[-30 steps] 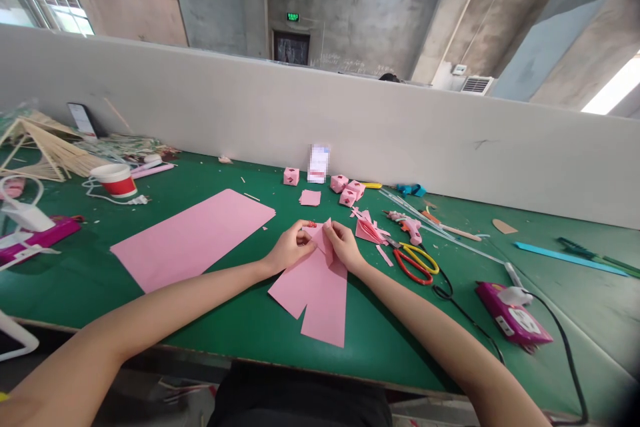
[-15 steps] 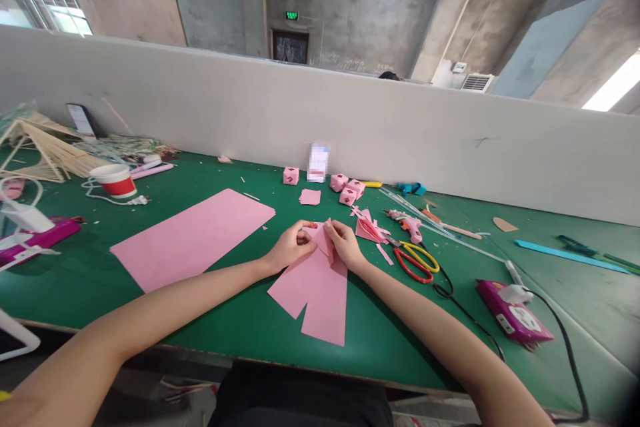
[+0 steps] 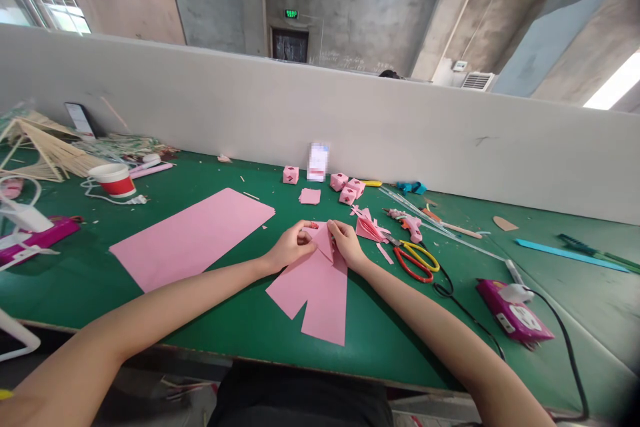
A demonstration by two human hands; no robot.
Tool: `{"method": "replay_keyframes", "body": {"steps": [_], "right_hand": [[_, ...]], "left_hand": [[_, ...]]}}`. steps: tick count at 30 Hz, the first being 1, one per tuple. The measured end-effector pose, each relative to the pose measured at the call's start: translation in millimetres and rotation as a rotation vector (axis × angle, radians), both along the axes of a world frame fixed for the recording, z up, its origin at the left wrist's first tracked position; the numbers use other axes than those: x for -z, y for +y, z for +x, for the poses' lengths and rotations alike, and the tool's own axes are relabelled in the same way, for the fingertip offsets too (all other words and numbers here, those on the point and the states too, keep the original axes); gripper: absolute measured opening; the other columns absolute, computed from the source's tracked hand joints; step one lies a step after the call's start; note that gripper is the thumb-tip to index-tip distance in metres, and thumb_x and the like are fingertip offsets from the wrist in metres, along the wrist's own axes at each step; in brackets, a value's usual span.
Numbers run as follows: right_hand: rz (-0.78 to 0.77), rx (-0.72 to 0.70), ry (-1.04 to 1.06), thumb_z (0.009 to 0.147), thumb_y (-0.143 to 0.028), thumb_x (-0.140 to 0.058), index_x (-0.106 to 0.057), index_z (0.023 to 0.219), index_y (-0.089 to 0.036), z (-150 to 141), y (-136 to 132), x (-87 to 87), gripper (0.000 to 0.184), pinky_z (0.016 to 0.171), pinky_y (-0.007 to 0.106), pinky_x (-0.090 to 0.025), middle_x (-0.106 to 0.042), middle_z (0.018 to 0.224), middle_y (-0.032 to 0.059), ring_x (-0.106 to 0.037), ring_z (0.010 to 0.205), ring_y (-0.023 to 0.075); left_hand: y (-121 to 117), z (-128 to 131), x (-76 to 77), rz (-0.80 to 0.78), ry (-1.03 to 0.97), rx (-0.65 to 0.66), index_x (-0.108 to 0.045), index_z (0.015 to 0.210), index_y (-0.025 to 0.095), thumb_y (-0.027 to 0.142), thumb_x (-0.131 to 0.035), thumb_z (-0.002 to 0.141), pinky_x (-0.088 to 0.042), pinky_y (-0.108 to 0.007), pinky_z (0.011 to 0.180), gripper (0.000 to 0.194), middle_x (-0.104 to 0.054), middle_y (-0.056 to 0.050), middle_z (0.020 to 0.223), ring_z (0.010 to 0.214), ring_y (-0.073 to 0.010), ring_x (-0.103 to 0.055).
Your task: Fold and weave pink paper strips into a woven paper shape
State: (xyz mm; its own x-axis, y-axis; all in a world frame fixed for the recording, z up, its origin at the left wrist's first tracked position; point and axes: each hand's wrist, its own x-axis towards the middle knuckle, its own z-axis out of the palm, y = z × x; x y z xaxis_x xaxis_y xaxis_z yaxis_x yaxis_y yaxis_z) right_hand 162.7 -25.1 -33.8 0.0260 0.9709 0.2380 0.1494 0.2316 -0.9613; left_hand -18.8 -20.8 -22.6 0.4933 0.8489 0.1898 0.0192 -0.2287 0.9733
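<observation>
Pink folded paper (image 3: 325, 243) is pinched by left hand (image 3: 288, 248) and right hand (image 3: 347, 245) over flat pink paper strips (image 3: 326, 307) on the green bench (image 3: 235, 330)

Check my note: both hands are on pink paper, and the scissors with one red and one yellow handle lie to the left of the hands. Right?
Not quite: the head view shows the scissors to the right of the hands. The left hand and right hand are indeed on pink paper.
</observation>
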Motion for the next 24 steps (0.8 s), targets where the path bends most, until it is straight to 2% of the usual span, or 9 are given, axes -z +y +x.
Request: {"method": "replay_keyframes", "body": {"steps": [3,6,10,18,24], "right_hand": [[-0.018,-0.005,0.047,0.084,-0.06,-0.051,-0.041,0.063,-0.021,-1.1,-1.1,-2.7,0.045,0.044,0.023,-0.033,-0.04,0.057,-0.0052,-0.037,0.047,0.0096],[-0.044,-0.017,0.06,0.083,-0.057,-0.052,-0.051,0.072,-0.021,-1.4,-1.8,-5.1,0.038,0.044,0.023,-0.036,-0.047,0.063,-0.0042,-0.041,0.049,0.01],[-0.066,-0.017,0.095,0.082,-0.053,-0.054,-0.059,0.077,-0.02,0.0,-0.4,-3.6,0.034,0.043,0.022,-0.034,-0.047,0.06,-0.0043,-0.042,0.047,0.0096],[-0.108,-0.011,0.159,0.081,-0.054,-0.054,-0.061,0.079,-0.019,0.5,2.5,-2.1,0.036,0.042,0.021,-0.033,-0.048,0.059,-0.0045,-0.042,0.045,0.009],[-0.072,0.0,0.156,0.082,-0.054,-0.056,-0.063,0.077,-0.018,0.6,2.0,-0.7,0.037,0.043,0.021,-0.033,-0.051,0.061,-0.003,-0.044,0.048,0.0088]], "left_hand": [[1.3,-0.3,1.9,0.002,0.004,0.0,-0.055,0.113,0.02,0.029,-0.07,0.074,-0.041,-0.025,0.062,0.043,-0.058,0.003,0.069,0.065,-0.0142,-0.057],[1.5,-0.7,1.7,0.013,0.009,0.018,-0.055,0.115,0.02,0.026,-0.069,0.074,-0.042,-0.025,0.062,0.043,-0.058,0.003,0.069,0.065,-0.0143,-0.057],[0.1,-0.8,-0.8,0.03,0.028,0.043,-0.055,0.115,0.019,0.023,-0.068,0.075,-0.041,-0.024,0.061,0.042,-0.056,0.004,0.067,0.062,-0.0129,-0.055],[3.1,-0.8,1.7,0.015,0.033,0.037,-0.053,0.114,0.019,0.026,-0.068,0.076,-0.042,-0.025,0.063,0.042,-0.055,0.004,0.068,0.064,-0.0133,-0.056],[2.6,-1.2,1.5,0.024,0.048,0.043,-0.052,0.115,0.019,0.026,-0.067,0.077,-0.042,-0.024,0.062,0.041,-0.054,0.005,0.069,0.064,-0.0127,-0.055]]}}
